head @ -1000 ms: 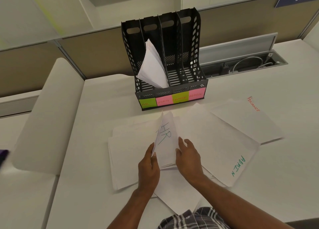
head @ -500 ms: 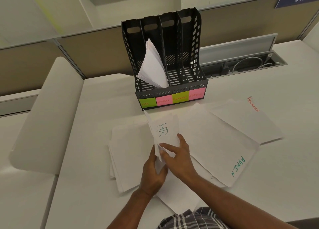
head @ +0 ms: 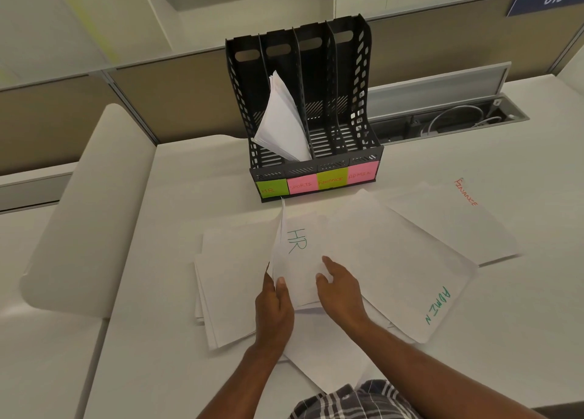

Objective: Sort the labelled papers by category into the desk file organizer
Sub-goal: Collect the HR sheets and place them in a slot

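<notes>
A black four-slot file organizer (head: 357,80) stands at the back of the desk, with sticky labels HR, SPORTS, FINANCE, ADMIN along its front. A sheaf of white paper (head: 282,124) leans in the second slot. Loose sheets are spread in front: one marked ADMIN (head: 407,279), one marked FINANCE (head: 448,226), and a plain stack (head: 230,276) at the left. My left hand (head: 274,311) grips the lower left edge of a sheet marked HR (head: 298,254), lifted at a tilt. My right hand (head: 339,292) rests on that sheet's lower right, fingers spread.
The white desk (head: 521,317) ends at a beige partition behind the organizer. An open cable tray (head: 448,120) with white cables sits right of the organizer. A rounded white panel (head: 85,216) lies at the left. A checked shirt shows at the bottom edge.
The HR sheet was pinched between both hands half a second ago; now my right hand has opened flat onto its lower right part while my left hand keeps its grip.
</notes>
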The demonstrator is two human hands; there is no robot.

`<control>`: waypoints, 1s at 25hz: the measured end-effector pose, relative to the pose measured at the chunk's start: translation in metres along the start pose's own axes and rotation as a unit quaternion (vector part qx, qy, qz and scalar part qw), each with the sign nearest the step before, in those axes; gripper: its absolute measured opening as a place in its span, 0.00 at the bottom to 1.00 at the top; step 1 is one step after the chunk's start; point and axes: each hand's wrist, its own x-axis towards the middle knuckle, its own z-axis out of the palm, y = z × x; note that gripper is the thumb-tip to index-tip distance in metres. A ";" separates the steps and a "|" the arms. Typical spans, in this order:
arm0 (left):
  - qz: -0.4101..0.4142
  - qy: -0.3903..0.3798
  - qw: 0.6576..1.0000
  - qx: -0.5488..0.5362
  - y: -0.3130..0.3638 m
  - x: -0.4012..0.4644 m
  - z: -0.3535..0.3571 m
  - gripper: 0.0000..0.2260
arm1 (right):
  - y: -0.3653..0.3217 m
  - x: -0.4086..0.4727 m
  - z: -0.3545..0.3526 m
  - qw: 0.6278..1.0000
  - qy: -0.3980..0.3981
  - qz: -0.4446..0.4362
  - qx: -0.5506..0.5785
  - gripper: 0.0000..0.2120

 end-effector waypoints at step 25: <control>0.046 -0.052 0.996 0.052 -0.002 -0.001 -0.005 0.19 | -0.011 -0.007 -0.013 0.996 -0.007 -0.018 0.085 0.17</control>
